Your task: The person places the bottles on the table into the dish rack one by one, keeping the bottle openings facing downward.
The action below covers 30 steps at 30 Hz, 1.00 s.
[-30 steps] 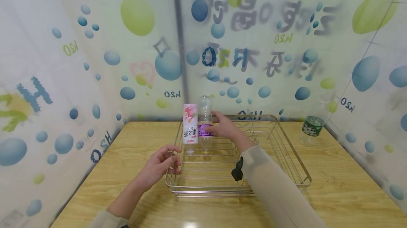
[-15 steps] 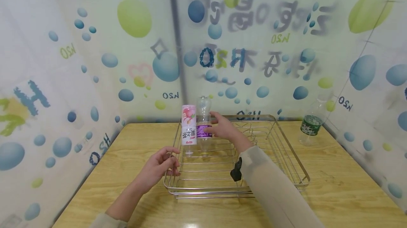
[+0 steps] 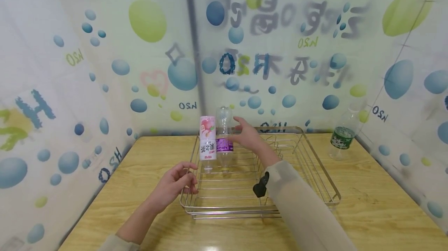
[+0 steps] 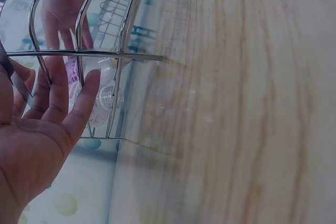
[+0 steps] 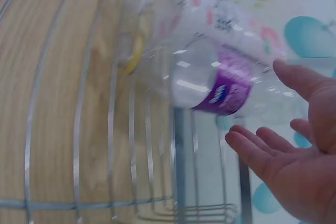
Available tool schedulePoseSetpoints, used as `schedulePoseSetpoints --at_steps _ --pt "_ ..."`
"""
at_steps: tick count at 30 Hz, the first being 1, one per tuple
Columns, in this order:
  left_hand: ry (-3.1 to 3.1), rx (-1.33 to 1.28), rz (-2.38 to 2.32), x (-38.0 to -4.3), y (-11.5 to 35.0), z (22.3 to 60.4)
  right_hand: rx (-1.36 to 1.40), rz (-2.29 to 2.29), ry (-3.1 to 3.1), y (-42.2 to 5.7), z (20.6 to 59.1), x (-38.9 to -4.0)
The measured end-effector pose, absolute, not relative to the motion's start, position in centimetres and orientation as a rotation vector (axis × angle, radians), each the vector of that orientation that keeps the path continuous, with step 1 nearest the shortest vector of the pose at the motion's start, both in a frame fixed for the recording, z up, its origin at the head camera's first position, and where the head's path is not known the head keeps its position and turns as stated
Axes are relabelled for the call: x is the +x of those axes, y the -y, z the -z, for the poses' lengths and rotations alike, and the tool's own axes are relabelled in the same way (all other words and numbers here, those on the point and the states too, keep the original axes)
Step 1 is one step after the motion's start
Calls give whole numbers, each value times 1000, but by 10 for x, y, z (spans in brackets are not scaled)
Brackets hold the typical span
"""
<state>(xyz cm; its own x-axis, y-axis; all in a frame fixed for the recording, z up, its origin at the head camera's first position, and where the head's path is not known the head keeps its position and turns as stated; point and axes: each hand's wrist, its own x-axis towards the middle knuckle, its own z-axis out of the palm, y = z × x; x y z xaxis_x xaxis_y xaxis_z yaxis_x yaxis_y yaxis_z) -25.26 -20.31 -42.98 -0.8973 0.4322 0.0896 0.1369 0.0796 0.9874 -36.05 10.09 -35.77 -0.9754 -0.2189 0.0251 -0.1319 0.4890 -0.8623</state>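
Fingers spread around nothing, a right hand [image 3: 247, 134] hangs at three o'clock of an upside-down purple-labelled bottle [image 3: 222, 145] in a wire rack [image 3: 227, 207]. A left hand [image 3: 176, 183], loosely curved, lies at the rack's eight o'clock; a sideways nudge could topple the neck-down bottle into its pink neighbour [image 3: 208, 138].

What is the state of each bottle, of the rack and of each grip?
Peach-label fruit tea bottle: neck down in the wire rack, looks empty.
Purple-labelled bottle: neck down beside it, looks empty.
Green-labelled bottle: upright on the table, looks empty.
Wire rack: standing on the table.
Left grip: fingers loosely bent at the rack's left side.
Right grip: open beside the purple-labelled bottle, contact unclear.
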Motion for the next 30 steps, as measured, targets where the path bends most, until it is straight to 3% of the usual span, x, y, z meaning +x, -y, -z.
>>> schedulePoseSetpoints --at_steps 17,30 --pt "-2127 568 -1912 -250 203 428 -618 1841 -2500 -136 282 -323" --pt "-2148 564 -1895 -249 204 429 -623 1628 -2689 -204 266 -282"
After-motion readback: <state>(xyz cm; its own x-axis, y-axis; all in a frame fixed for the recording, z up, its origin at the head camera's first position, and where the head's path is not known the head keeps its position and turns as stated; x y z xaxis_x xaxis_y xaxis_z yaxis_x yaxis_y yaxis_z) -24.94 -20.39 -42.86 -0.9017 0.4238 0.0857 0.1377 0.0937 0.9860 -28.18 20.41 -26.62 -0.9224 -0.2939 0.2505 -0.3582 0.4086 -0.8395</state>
